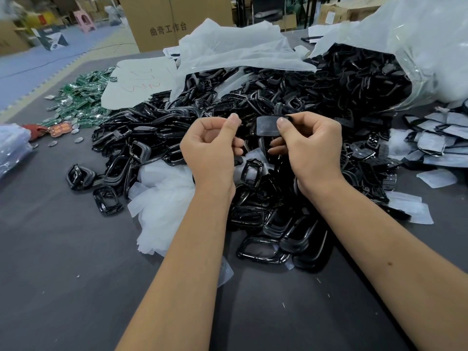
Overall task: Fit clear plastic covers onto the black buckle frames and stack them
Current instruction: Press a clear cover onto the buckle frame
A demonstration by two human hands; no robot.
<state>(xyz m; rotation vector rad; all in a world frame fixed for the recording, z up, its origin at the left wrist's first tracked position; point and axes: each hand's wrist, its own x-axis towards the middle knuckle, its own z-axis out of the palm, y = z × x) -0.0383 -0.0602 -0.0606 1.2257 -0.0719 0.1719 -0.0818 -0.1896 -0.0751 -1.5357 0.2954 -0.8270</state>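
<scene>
My right hand (310, 148) pinches a clear plastic cover (267, 126) between thumb and fingers, held up over a big heap of black buckle frames (278, 102). My left hand (212, 145) is beside it with curled fingers, thumb against forefinger; whether it pinches an edge of the cover or a thin film I cannot tell. Nested rows of black frames (286, 236) lie on the grey table (76, 287) just below my wrists. Loose single frames (107, 200) lie to the left.
A white pile of clear covers (164, 198) sits left of my left forearm. A large plastic bag (417, 46) spills frames at the right. Green packets (83, 97) lie at the far left, grey-white pouches (435, 143) at the right, a cardboard box (167, 21) behind.
</scene>
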